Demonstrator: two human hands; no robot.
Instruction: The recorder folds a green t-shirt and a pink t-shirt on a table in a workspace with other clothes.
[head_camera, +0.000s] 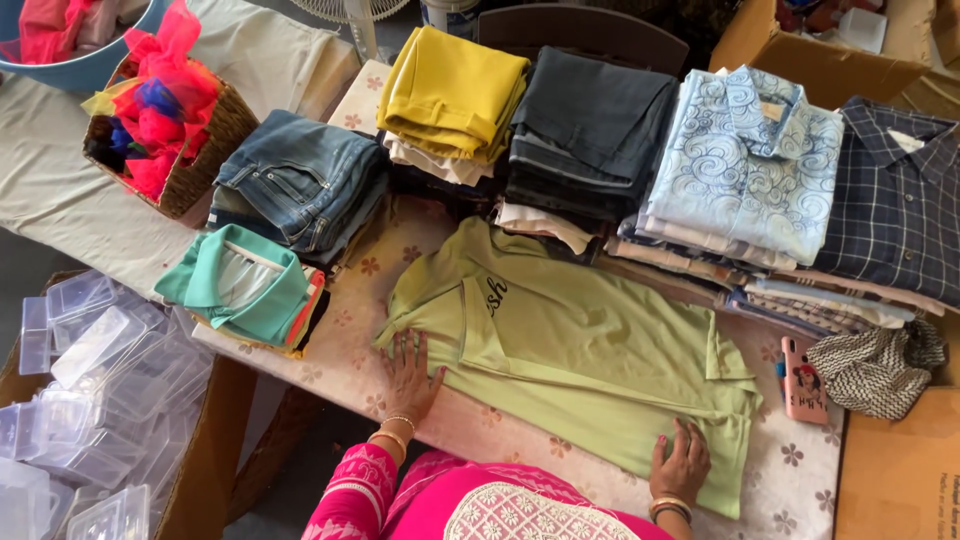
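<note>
1. Light green shirt (570, 350), partly folded, spread across the centre of the frame on a flower-patterned tabletop (790, 470).
2. Left hand (410, 372), lower centre-left: flat, palm down, fingers spread open, pressing the shirt's left edge; gripping nothing; bangles at the wrist.
3. Right hand (682, 462), lower centre-right: palm down, fingers slightly curled and open, resting on the shirt's lower right edge.
4. Above the shirt: folded stacks, namely jeans (300, 180), yellow garment (452, 90), dark trousers (590, 130), pale blue patterned shirt (745, 165).
5. Pink phone (803, 380) near the right edge.

hands (412, 375) flat on green shirt (580, 350)
</note>
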